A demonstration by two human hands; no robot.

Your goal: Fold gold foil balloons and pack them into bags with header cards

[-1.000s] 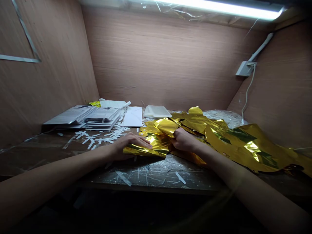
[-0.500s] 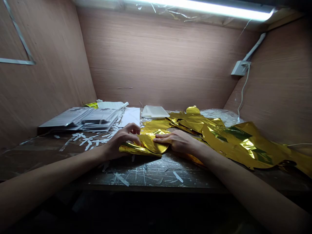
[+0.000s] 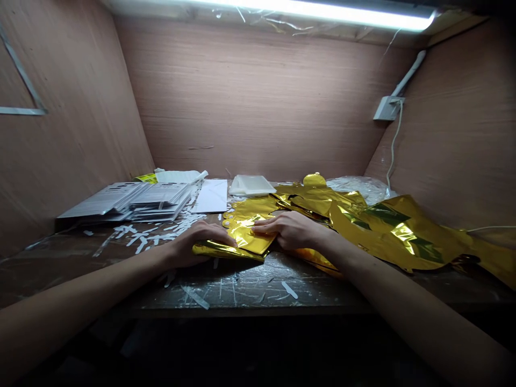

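A flat, shiny gold foil balloon (image 3: pixel 250 236) lies folded on the worn table between my two hands. My left hand (image 3: pixel 201 242) is closed on its left, rolled-looking edge, with the fingers on top and the thumb partly hidden. My right hand (image 3: pixel 294 230) presses the foil from the right, index finger stretched over it and the other fingers curled at its edge. More flat gold foil balloons (image 3: pixel 387 236) spread out in a loose heap beside my right forearm.
Stacks of printed white cards (image 3: pixel 161 196) stand at the left, with paper scraps (image 3: pixel 149 234) strewn before them. A white sheet (image 3: pixel 212 196), a translucent plastic tray (image 3: pixel 252 185) and clear plastic (image 3: pixel 358 187) lie at the back. Wooden walls enclose the table; a cable (image 3: pixel 393 145) hangs at right.
My left hand has come down from a raised, curled pose onto the foil, and the rounded flap is now flattened into a straighter fold. My right hand stays at about the same place.
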